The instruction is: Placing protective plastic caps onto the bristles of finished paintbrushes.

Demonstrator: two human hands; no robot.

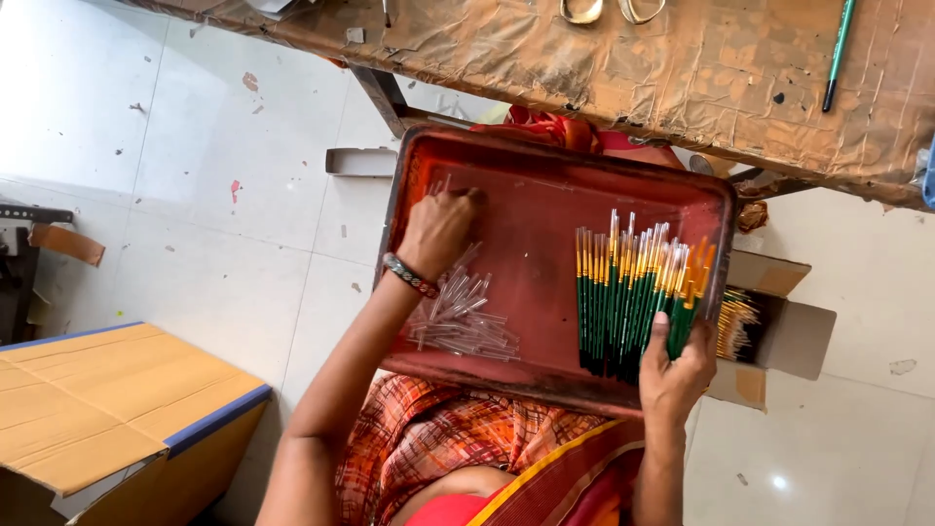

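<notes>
A red metal tray (545,209) rests on my lap. At its right side lies a pile of green-handled paintbrushes (628,292) with gold ferrules. My right hand (674,375) rests on the near ends of those brushes. Several clear plastic tubes (463,317) lie at the tray's left. My left hand (438,229), with a beaded bracelet on the wrist, is closed over a few clear tubes near the tray's far left corner.
A brown paper-covered table (682,68) stands beyond the tray, with scissors (609,10) and one green brush (838,54) on it. An open carton (779,331) with more brushes sits right of the tray. A large cardboard box (107,409) stands at left on the tiled floor.
</notes>
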